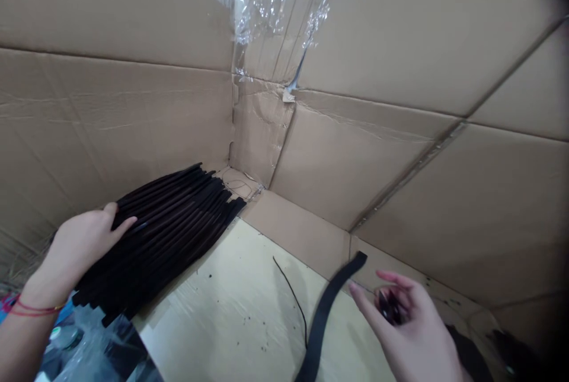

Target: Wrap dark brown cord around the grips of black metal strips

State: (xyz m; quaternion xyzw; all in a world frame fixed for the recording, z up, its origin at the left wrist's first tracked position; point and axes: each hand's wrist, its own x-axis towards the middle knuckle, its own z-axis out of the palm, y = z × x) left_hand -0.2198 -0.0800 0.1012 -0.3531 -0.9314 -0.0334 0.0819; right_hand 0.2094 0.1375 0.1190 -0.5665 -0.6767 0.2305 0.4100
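Note:
A broad pile of long black strips (pixel 178 228), probably fabric or elastic, lies side by side at the left of the table. My left hand (pixel 86 240) is at the pile's outer edge, its thumb over the top strips and the other fingers curled past the edge, partly hidden. At the lower right, my right hand (pixel 409 323) is raised, with thumb and forefinger apart. A small dark shiny object (pixel 390 308) sits within its curled fingers; its kind is unclear. One loose black strip (pixel 326 311) curves over the table just left of this hand.
Tall cardboard walls (pixel 377 163) meet in a taped corner behind the pale tabletop (pixel 213 305). A thin dark cord (pixel 291 290) and black specks lie on the tabletop. Clear plastic bags (pixel 89 340) are below its left edge. Dark material (pixel 469 352) shows at lower right.

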